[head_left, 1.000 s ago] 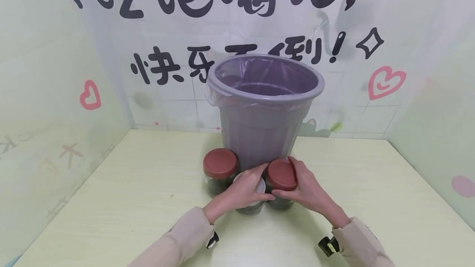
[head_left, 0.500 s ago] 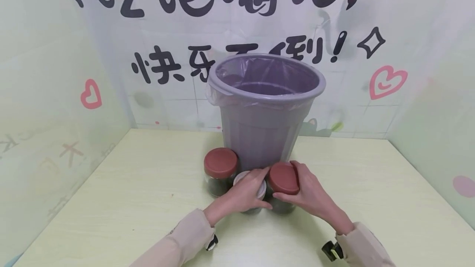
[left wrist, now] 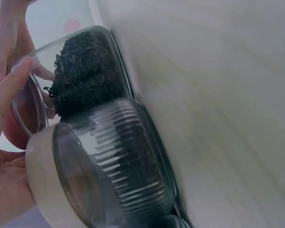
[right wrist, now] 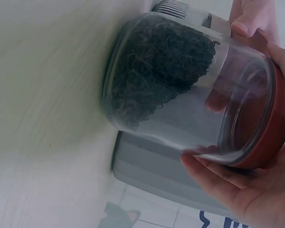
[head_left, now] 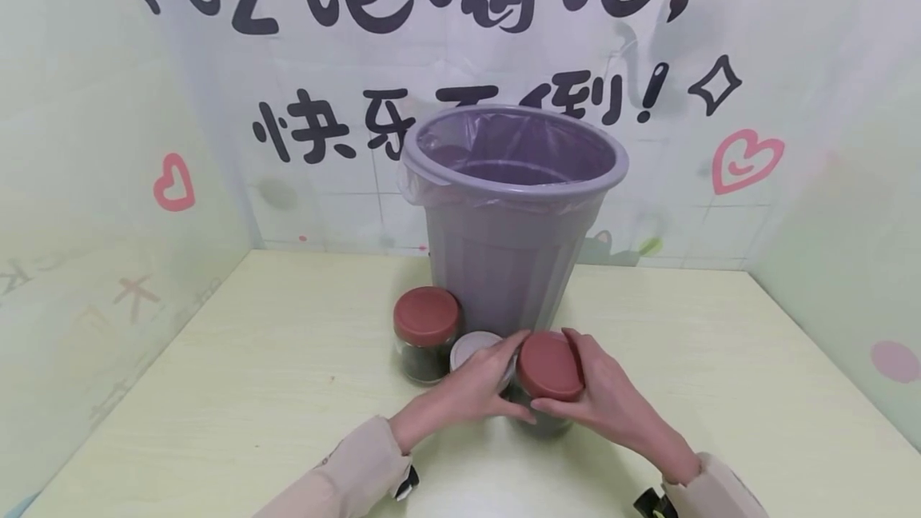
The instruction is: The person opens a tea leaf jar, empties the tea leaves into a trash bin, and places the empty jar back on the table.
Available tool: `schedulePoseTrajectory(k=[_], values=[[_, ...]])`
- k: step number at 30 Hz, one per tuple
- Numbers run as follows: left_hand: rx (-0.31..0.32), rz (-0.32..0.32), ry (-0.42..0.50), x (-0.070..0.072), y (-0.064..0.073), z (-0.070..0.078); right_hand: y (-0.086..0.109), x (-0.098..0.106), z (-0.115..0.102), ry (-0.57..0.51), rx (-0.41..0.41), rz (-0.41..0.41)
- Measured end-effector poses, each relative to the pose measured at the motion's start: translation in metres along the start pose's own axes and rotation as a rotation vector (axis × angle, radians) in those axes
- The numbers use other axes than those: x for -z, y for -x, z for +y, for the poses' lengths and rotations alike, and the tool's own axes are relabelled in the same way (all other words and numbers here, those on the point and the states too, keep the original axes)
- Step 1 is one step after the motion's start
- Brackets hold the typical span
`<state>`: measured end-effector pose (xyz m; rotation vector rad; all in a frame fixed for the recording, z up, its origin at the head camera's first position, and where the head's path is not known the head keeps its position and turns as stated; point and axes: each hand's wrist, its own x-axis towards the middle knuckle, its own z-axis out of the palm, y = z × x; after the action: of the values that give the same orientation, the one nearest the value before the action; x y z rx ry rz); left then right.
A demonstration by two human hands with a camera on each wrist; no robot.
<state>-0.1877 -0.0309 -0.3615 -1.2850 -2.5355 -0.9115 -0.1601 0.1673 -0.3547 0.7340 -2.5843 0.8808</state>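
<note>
At the lower centre of the head view, the right hand (head_left: pixel 612 398) is curling round a red-lidded jar (head_left: pixel 550 366) of dark leaves, and the left hand (head_left: pixel 471 386) is gripping its left side between thumb and fingers. The jar is staying upright. A white-lidded jar (head_left: pixel 471 347) is standing just left of it on the bench (head_left: pixel 288 390), a red-capped jar (head_left: pixel 426 326) farther left. A lined purple bin (head_left: pixel 511 250) is towering behind at centre.
</note>
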Motion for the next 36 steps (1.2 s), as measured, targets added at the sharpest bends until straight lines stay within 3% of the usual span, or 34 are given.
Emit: schedulePoseTrajectory(k=[5,12,17,24,28,33,36], values=[[0.006,0.018,0.063,0.000,0.000,0.004,0.005,0.001,-0.002,0.004,0.035,0.007],[-0.047,0.051,0.066,0.002,0.002,0.010,0.006,0.000,-0.006,0.015,0.099,0.024],[-0.015,0.042,0.056,0.003,0.008,0.017,0.008,0.000,-0.011,0.015,0.133,0.024],[0.041,0.035,-0.012,0.006,0.022,0.028,0.011,-0.001,-0.019,-0.018,0.164,-0.011],[0.020,0.062,-0.053,0.007,0.030,0.028,0.012,-0.003,-0.024,-0.025,0.175,-0.019],[-0.010,0.106,-0.193,0.011,0.043,0.023,0.013,-0.006,-0.031,-0.026,0.168,-0.038],[0.007,0.088,-0.237,0.016,0.053,0.019,0.014,-0.008,-0.034,-0.029,0.159,-0.054]])
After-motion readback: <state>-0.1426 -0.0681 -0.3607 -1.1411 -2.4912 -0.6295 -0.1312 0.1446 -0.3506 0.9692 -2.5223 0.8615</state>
